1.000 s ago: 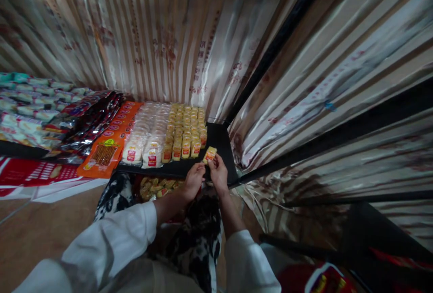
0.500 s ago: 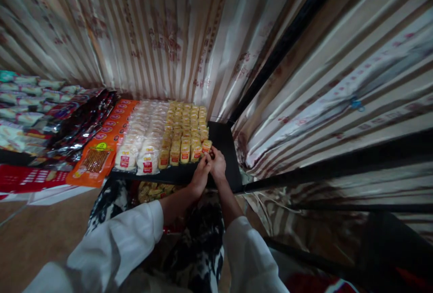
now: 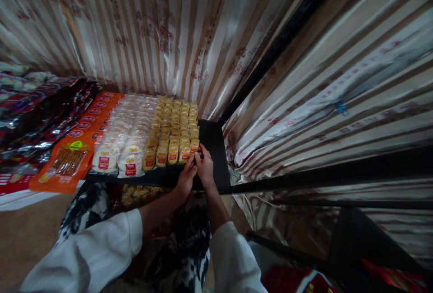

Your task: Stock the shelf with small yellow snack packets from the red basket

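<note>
Small yellow snack packets (image 3: pixel 173 151) stand in close rows on a black shelf (image 3: pixel 213 148). My right hand (image 3: pixel 205 167) pinches the front packet of the rightmost row (image 3: pixel 194 144) at its right side, fingers bent. Just left of it, my left hand (image 3: pixel 185 181) has its fingers curled together at the same packet's lower front; the fingertips partly hide its base. To the left lie two rows of clear bags with white round pieces (image 3: pixel 130 157), red labels facing me. Beside those is an orange pack of brown sticks (image 3: pixel 71 160).
Dark shiny snack packs (image 3: pixel 43 117) are heaped at the far left. A striped curtain (image 3: pixel 162 27) hangs behind the shelf, with a black pole (image 3: pixel 270 54) slanting across it. Yellow packets (image 3: pixel 140 194) show below the shelf; a red pack (image 3: pixel 392 279) lies at lower right.
The right-hand yellow packet has gone from sticking out in front to standing in line with its row. Both hands stay close together at it. The whole view has shifted, moving things left.
</note>
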Tool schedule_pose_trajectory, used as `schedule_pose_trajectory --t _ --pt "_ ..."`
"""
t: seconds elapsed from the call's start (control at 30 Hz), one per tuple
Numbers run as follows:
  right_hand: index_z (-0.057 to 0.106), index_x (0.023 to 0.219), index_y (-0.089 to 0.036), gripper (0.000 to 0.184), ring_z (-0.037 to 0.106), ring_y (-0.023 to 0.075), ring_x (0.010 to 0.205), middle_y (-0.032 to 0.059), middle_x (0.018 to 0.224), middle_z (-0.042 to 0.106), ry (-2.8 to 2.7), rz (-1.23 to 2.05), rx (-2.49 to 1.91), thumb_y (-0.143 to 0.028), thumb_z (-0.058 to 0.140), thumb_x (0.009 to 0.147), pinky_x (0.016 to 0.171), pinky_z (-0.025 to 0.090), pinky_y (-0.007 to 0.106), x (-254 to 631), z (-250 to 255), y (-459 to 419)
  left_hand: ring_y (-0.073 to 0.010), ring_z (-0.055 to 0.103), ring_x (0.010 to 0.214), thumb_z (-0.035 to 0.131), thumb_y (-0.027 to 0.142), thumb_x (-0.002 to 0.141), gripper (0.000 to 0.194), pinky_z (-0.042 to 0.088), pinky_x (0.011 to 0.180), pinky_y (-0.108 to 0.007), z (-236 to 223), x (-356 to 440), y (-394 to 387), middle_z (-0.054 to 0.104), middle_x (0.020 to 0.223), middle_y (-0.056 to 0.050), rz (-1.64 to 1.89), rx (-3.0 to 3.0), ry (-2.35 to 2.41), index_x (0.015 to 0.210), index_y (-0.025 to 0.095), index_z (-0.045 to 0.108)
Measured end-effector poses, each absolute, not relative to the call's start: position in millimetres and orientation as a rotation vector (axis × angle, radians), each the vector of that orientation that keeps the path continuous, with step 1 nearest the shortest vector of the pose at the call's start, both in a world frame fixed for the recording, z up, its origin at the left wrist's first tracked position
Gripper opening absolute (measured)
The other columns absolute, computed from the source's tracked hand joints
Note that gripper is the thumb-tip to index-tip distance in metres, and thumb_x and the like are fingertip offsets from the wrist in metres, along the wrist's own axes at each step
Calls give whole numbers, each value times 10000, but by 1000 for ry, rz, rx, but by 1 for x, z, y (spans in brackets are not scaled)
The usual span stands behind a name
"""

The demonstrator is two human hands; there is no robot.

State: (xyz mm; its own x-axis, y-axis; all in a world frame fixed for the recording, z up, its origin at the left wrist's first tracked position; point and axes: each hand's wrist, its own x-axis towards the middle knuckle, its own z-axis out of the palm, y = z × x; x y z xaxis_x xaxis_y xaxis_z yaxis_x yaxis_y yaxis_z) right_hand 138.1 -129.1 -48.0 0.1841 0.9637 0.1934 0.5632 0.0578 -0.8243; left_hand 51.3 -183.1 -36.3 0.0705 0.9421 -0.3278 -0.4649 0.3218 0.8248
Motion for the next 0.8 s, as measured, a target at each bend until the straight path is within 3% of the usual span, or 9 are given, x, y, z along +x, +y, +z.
schedule_pose_trajectory --t 0.13,0.53,0.8 --pt "598 1161 -126 403 609 176 843 117 1045 628 -1429 592 -1641 -313 498 818 835 488 312 135 -49 -128 -270 351 1339 622 398 756 594 286 1124 -405 -37 52 -184 420 1429 -78 1199 600 963 1295 176 512" --pt "604 1147 -146 382 611 172 844 112 1027 618 -1452 607 -1580 -348 467 853 799 508 303 134 -59 -124 -204 247 1391 527 304 813 597 182 1164 -336 -30 54 -182 315 1487 -49 1158 581 971 1381 175 394" --pt "612 1135 -151 372 592 175 954 106 1082 612 -1475 596 -1574 -344 460 855 904 471 315 133 -56 -125 -201 201 1405 518 326 827 618 165 1167 -326 -30 56 -185 281 1502 -50 1165 612 1004 1403 169 356"
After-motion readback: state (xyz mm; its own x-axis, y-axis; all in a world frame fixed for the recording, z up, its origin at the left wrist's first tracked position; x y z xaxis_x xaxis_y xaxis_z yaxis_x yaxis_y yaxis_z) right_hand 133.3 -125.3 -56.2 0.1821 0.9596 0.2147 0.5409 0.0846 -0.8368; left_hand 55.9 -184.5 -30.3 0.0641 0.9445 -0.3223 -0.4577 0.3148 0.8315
